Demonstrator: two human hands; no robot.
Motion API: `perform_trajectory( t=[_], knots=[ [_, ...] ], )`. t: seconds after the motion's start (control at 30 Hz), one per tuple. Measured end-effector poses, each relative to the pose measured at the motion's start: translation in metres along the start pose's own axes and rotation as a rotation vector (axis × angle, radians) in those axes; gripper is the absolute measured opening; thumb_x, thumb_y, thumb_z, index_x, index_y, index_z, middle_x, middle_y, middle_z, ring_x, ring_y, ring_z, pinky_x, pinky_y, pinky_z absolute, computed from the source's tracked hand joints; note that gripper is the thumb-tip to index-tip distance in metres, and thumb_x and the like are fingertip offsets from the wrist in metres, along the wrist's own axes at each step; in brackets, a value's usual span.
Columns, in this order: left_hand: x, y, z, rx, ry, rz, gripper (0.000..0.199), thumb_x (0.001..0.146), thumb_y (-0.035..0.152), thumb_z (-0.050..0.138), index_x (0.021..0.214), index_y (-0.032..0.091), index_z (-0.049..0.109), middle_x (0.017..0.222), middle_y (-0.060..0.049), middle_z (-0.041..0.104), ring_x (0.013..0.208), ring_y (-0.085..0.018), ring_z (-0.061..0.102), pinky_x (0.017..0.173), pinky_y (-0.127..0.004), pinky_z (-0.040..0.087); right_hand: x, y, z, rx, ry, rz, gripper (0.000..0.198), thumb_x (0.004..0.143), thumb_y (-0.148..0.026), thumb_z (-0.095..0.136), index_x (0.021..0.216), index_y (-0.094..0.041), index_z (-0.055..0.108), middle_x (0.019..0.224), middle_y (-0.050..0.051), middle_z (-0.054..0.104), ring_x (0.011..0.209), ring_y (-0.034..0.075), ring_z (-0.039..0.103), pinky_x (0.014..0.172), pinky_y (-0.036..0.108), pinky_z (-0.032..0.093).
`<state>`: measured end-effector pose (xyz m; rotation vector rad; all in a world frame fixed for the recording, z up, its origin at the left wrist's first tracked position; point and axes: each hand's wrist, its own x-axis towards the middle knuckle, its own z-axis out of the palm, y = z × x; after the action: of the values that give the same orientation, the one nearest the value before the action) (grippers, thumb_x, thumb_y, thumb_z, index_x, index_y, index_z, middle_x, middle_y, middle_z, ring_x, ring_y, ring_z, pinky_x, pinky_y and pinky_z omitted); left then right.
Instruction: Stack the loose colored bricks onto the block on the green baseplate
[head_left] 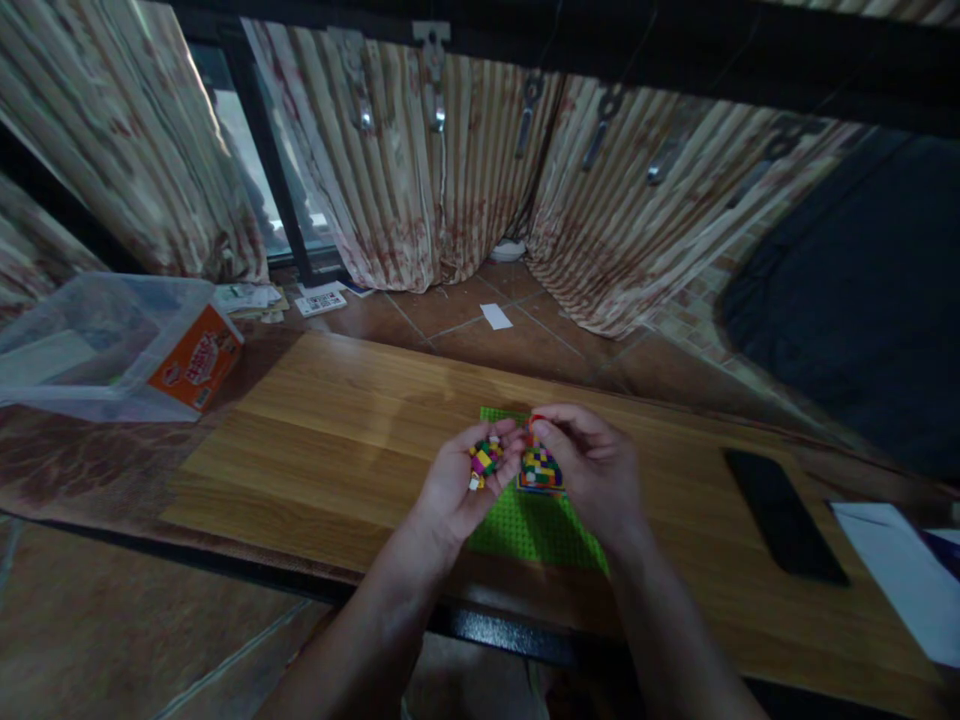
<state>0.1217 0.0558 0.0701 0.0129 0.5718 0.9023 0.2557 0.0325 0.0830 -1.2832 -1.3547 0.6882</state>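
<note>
Left hand (469, 475) cupped round my loose bricks (485, 458) | right hand (589, 465) pinching the brick stack (540, 468) | over green baseplate (525, 525)

Two bare forearms come in from the bottom edge, with no sleeves in view. The left hand (466, 478) and right hand (592, 468) wear no gloves, rings, watch or bands. In the dim light the nails cannot be made out.

I see a smooth, faintly glossy wooden tabletop (337, 420), a studded green plastic baseplate (525, 525), small glossy multicoloured plastic bricks (486, 458), a clear plastic box (97, 345), striped cloth curtains (420, 170) and a glossy black phone (784, 515).
</note>
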Motion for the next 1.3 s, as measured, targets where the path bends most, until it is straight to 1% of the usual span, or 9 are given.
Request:
perform_trajectory(
  t=[0.07, 0.13, 0.17, 0.3, 0.5, 0.8, 0.9, 1.07, 1.3],
  knots=[
    [-0.001, 0.0, -0.002, 0.047, -0.017, -0.062, 0.02, 0.087, 0.014, 0.047, 0.077, 0.006, 0.062, 0.067, -0.006, 0.058, 0.048, -0.004, 0.052, 0.037, -0.009, 0.038, 0.001, 0.001, 0.0, 0.099, 0.03, 0.072, 0.012, 0.078, -0.031, 0.064, 0.086, -0.022, 0.068, 0.079, 0.001, 0.069, 0.07, 0.014, 0.063, 0.065, 0.028, 0.052],
    [-0.003, 0.0, -0.002, 0.08, -0.077, -0.116, 0.018, 0.086, 0.016, 0.049, 0.076, 0.007, 0.061, 0.064, -0.003, 0.053, 0.042, -0.001, 0.042, 0.03, -0.007, 0.025, 0.001, 0.002, 0.002, 0.152, 0.029, 0.102, 0.012, 0.077, -0.031, 0.066, 0.085, -0.023, 0.069, 0.076, 0.0, 0.069, 0.067, 0.013, 0.063, 0.063, 0.028, 0.052],
    [-0.004, 0.0, -0.002, 0.095, -0.11, -0.129, 0.016, 0.086, 0.018, 0.051, 0.077, 0.008, 0.061, 0.064, -0.002, 0.052, 0.041, 0.0, 0.04, 0.029, -0.007, 0.022, 0.0, 0.002, 0.003, 0.175, 0.016, 0.104, 0.011, 0.077, -0.031, 0.065, 0.085, -0.024, 0.068, 0.075, 0.0, 0.069, 0.065, 0.013, 0.062, 0.061, 0.027, 0.052],
    [-0.008, -0.003, 0.001, 0.162, -0.194, -0.096, 0.013, 0.082, 0.023, 0.06, 0.079, 0.01, 0.06, 0.065, 0.0, 0.051, 0.042, 0.001, 0.037, 0.03, -0.006, 0.02, -0.001, 0.0, 0.01, 0.268, -0.058, 0.111, 0.01, 0.077, -0.029, 0.065, 0.085, -0.024, 0.068, 0.067, -0.002, 0.066, 0.057, 0.011, 0.06, 0.057, 0.026, 0.051],
    [-0.007, -0.007, 0.0, 0.276, -0.174, 0.083, 0.019, 0.073, 0.026, 0.071, 0.075, 0.012, 0.058, 0.06, 0.004, 0.049, 0.04, 0.001, 0.036, 0.032, -0.008, 0.018, -0.003, -0.002, 0.011, 0.212, -0.109, 0.143, 0.009, 0.077, -0.029, 0.065, 0.082, -0.021, 0.067, 0.069, -0.001, 0.065, 0.061, 0.011, 0.061, 0.059, 0.025, 0.051],
    [-0.011, -0.007, 0.003, 0.471, -0.215, 0.116, 0.029, 0.073, 0.037, 0.071, 0.069, 0.013, 0.056, 0.056, 0.005, 0.047, 0.037, 0.0, 0.033, 0.032, -0.011, 0.017, -0.006, -0.004, 0.007, 0.307, -0.16, 0.191, 0.014, 0.079, -0.035, 0.063, 0.081, -0.022, 0.065, 0.071, 0.0, 0.066, 0.065, 0.013, 0.062, 0.065, 0.029, 0.053],
    [-0.011, -0.007, 0.002, 0.48, -0.214, 0.096, 0.028, 0.075, 0.037, 0.068, 0.07, 0.013, 0.056, 0.056, 0.004, 0.046, 0.037, 0.0, 0.033, 0.032, -0.012, 0.016, -0.001, -0.006, -0.001, 0.32, -0.103, 0.197, 0.015, 0.077, -0.036, 0.065, 0.08, -0.021, 0.066, 0.078, 0.003, 0.069, 0.071, 0.015, 0.064, 0.069, 0.03, 0.053],
    [-0.008, 0.0, -0.001, 0.383, -0.111, 0.129, 0.021, 0.077, 0.031, 0.066, 0.074, 0.012, 0.057, 0.06, 0.003, 0.047, 0.04, 0.0, 0.033, 0.033, -0.01, 0.016, 0.011, 0.002, -0.03, 0.332, 0.127, 0.222, 0.017, 0.072, -0.034, 0.071, 0.082, -0.021, 0.066, 0.078, 0.002, 0.069, 0.063, 0.013, 0.064, 0.062, 0.029, 0.054],
    [-0.006, 0.002, -0.002, 0.347, -0.008, 0.135, 0.016, 0.082, 0.024, 0.06, 0.073, 0.011, 0.057, 0.062, 0.002, 0.049, 0.041, 0.0, 0.035, 0.033, -0.01, 0.018, 0.02, 0.024, -0.061, 0.049, 0.281, 0.138, 0.015, 0.067, -0.027, 0.074, 0.081, -0.02, 0.071, 0.063, -0.002, 0.066, 0.056, 0.012, 0.059, 0.057, 0.027, 0.051]
  ],
)
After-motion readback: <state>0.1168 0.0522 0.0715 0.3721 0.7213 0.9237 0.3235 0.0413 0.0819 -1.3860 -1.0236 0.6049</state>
